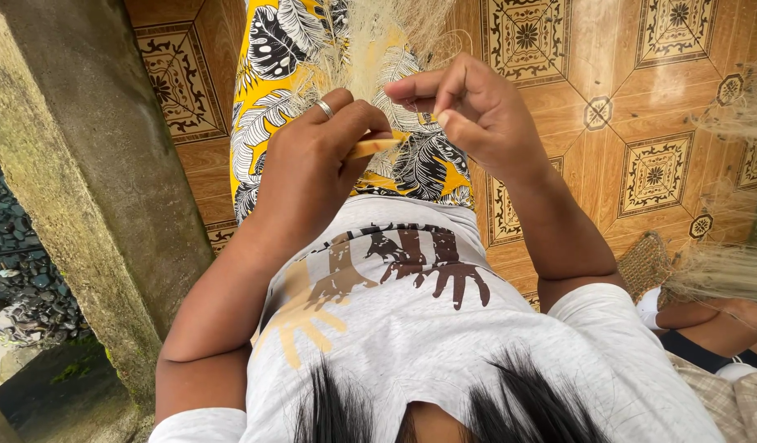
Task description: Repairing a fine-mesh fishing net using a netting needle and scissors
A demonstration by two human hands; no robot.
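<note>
**Two hands at work on pale fibre over a patterned lap**

Two hands meet near the top centre of the frame. At the far left stands a rough concrete post (pixel 83 164), with dark stones (pixel 18 271) on the ground behind it.

Next comes the left hand (pixel 313 168), a silver ring (pixel 324 108) on one finger. Its fingers are curled tight around a small tan stick (pixel 375 148), whose tip pokes out to the right between thumb and forefinger.

Just right of it, the right hand (pixel 469 107) is raised a little higher, thumb and forefinger pinched narrowly together on a thin strand of pale fibre (pixel 370 41). The main tuft of that fibre fans out above both hands at the top edge, lying over a yellow cloth with black and white leaves (pixel 272 74) that covers the lap.

Below the hands is a grey printed shirt (pixel 411 328).

A brown patterned tile floor (pixel 641 98) fills the right side, with more loose fibre (pixel 723 275) and a woven mat (pixel 645 262) at the right edge.
</note>
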